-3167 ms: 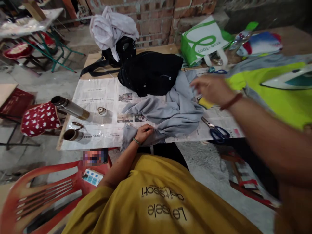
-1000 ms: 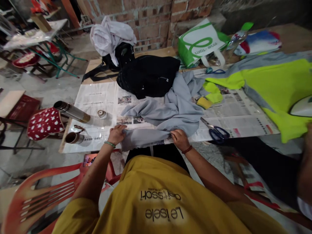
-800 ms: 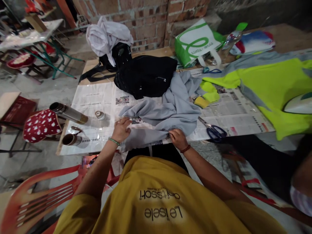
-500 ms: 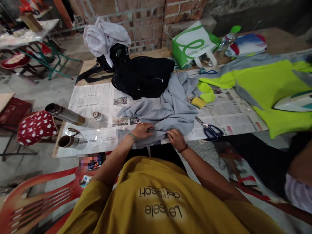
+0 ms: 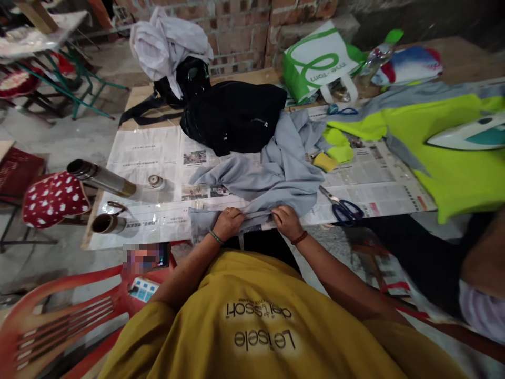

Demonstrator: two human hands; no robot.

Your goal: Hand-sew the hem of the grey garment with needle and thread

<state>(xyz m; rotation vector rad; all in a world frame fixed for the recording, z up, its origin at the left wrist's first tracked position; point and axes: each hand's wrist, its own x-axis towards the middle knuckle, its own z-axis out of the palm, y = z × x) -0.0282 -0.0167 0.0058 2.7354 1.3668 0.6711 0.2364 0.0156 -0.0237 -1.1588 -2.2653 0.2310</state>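
A crumpled grey garment (image 5: pixel 260 179) lies on the newspaper-covered table and reaches its front edge, right before me. My left hand (image 5: pixel 229 223), with a green bracelet at the wrist, is closed on the garment's near edge. A little to the right, my right hand (image 5: pixel 287 221), wearing a red-brown bracelet, pinches the same edge. Between the two hands the fabric runs as a narrow strip. Scissors with dark blue handles (image 5: pixel 344 210) rest to the right of my right hand. The fingertips are too small to show any finer detail.
A black bag (image 5: pixel 236 118) sits behind the garment. To the left stand a thermos (image 5: pixel 101 178), its lid (image 5: pixel 157 182) and a brown cup (image 5: pixel 108 223). On the right, an iron (image 5: pixel 471 132) rests on a yellow-green garment (image 5: pixel 445 163), with another person's arm (image 5: pixel 483 258) below.
My left hand has turned from lying over the cloth to gripping its edge, fingers curled. On the right, the iron has slid left across the yellow-green garment. The view has shifted slightly.
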